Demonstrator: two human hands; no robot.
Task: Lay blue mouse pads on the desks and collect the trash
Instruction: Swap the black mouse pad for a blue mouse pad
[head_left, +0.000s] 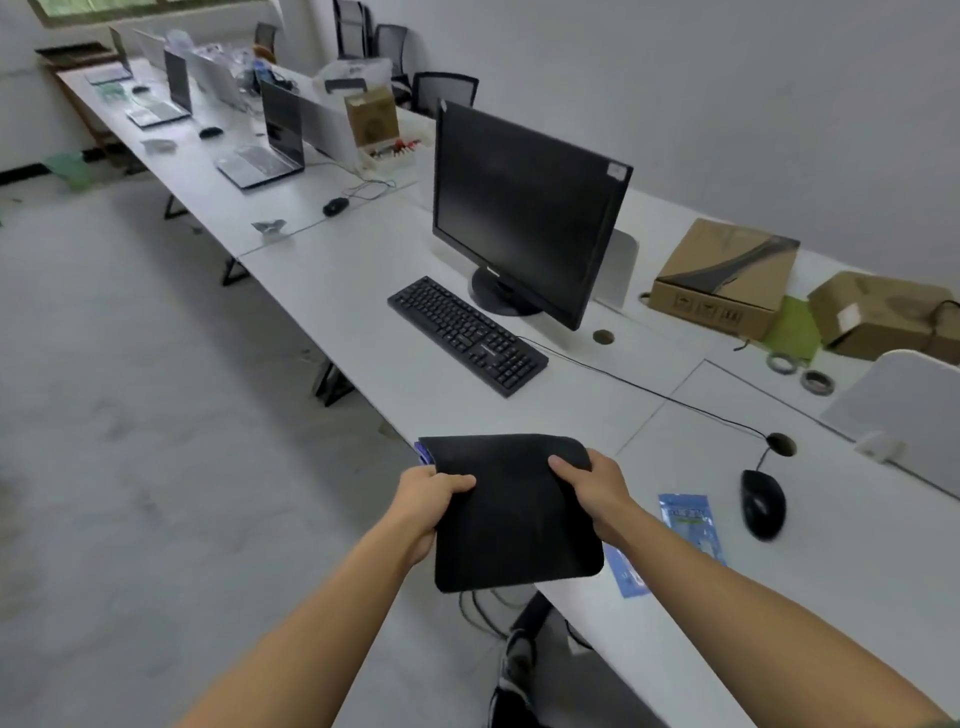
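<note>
Gripping a mouse pad (511, 514) black side up, left hand (434, 499) and right hand (597, 493) have yet to lay any; blue wrapper (691, 522) uncollected

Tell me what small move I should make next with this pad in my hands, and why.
Probably flip the mouse pad over. Both the left hand and right hand grip it black side up, with blue showing only at its far-left corner.

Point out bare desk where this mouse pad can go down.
Bare patch between the keyboard and the mouse, crossed only by the mouse cable. Crowded behind: cardboard boxes and tape rolls.
</note>
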